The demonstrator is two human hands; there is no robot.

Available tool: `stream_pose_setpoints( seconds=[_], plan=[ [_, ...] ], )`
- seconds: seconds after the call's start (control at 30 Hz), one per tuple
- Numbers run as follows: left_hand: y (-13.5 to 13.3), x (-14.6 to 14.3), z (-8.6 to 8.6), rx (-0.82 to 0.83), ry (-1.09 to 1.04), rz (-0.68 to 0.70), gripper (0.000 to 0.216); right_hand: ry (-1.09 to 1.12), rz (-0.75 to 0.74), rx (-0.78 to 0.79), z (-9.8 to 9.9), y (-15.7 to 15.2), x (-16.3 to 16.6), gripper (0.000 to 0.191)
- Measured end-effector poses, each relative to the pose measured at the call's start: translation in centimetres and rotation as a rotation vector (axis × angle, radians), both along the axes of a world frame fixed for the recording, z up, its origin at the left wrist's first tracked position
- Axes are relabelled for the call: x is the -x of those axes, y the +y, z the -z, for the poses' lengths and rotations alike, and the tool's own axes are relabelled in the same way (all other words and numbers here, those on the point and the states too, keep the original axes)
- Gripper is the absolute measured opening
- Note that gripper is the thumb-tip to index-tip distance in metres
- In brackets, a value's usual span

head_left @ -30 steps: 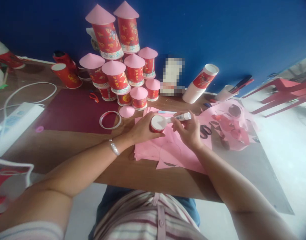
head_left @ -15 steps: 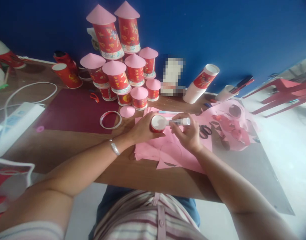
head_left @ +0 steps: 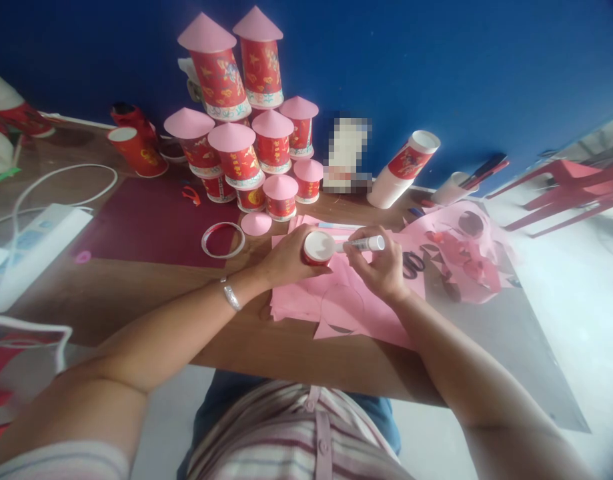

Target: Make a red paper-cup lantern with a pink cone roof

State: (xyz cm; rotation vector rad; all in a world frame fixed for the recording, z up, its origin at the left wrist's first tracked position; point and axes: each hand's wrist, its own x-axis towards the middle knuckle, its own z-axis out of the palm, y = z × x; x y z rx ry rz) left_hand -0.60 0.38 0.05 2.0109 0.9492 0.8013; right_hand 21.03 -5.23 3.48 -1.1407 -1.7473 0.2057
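Note:
My left hand (head_left: 289,257) is closed around a small red paper cup (head_left: 319,247), whose round white end faces up toward me. In my right hand (head_left: 381,270) is a slim white tube (head_left: 370,244) with a printed label, held between thumb and fingers. The tube lies nearly level, its narrow tip close to the cup's right rim; whether it touches is hard to make out. Both hands are over pink paper sheets (head_left: 343,303), one marked with a drawn circle. Dark-handled scissors (head_left: 413,265) lie just right of my right hand.
Several red cups with pink paper cones, such as one tall tower (head_left: 220,80), stand stacked at the back. A tape roll (head_left: 223,241) and a pink cone (head_left: 257,224) lie left of my hands. Pink scraps (head_left: 479,267) spread right; a power strip (head_left: 36,247) lies far left.
The tube's tip has drawn slightly right, away from the cup's rim, along with my right hand. My left hand still holds the cup, and the whole view has shifted a little.

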Motion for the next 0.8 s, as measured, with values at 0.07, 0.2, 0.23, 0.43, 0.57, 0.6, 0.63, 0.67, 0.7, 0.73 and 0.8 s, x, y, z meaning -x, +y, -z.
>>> stream_pose_setpoints(
  seconds=[0.07, 0.2, 0.23, 0.43, 0.57, 0.6, 0.63, 0.67, 0.7, 0.73, 0.8],
  plan=[
    [-0.01, -0.01, 0.05, -0.007, -0.011, 0.003, 0.069, 0.001, -0.001, -0.008, 0.02, 0.02, -0.06, 0.011],
    [0.01, 0.07, 0.18, -0.025, -0.022, 0.001, 0.068, -0.008, 0.017, -0.035, 0.06, -0.23, 0.14, 0.008],
    [0.02, 0.11, 0.19, -0.033, -0.030, 0.006, 0.068, -0.026, 0.007, -0.049, 0.06, -0.31, 0.23, 0.008],
    [0.06, 0.35, -0.23, -0.037, -0.034, 0.059, 0.070, -0.123, -0.089, -0.153, 0.04, -0.47, 0.50, 0.016],
    [0.05, 0.35, -0.44, -0.032, -0.028, 0.062, 0.076, -0.170, -0.094, -0.167, 0.02, -0.37, 0.25, 0.013],
    [0.06, 0.34, -0.41, -0.036, -0.031, 0.061, 0.076, -0.173, -0.106, -0.166, 0.00, -0.33, 0.17, 0.013],
    [0.08, 0.33, -0.37, -0.039, -0.035, 0.060, 0.076, -0.169, -0.120, -0.165, -0.03, -0.31, 0.10, 0.014],
    [0.09, 0.31, -0.32, -0.040, -0.036, 0.059, 0.075, -0.160, -0.132, -0.165, -0.08, -0.29, 0.05, 0.014],
    [0.10, 0.30, -0.28, -0.036, -0.034, 0.058, 0.075, -0.151, -0.141, -0.169, -0.15, -0.28, 0.02, 0.015],
    [0.10, 0.29, -0.25, -0.029, -0.031, 0.055, 0.074, -0.144, -0.147, -0.174, -0.23, -0.30, 0.02, 0.016],
    [0.06, 0.27, -0.23, -0.017, -0.025, 0.047, 0.073, -0.132, -0.151, -0.182, -0.42, -0.39, 0.13, 0.017]
  ],
)
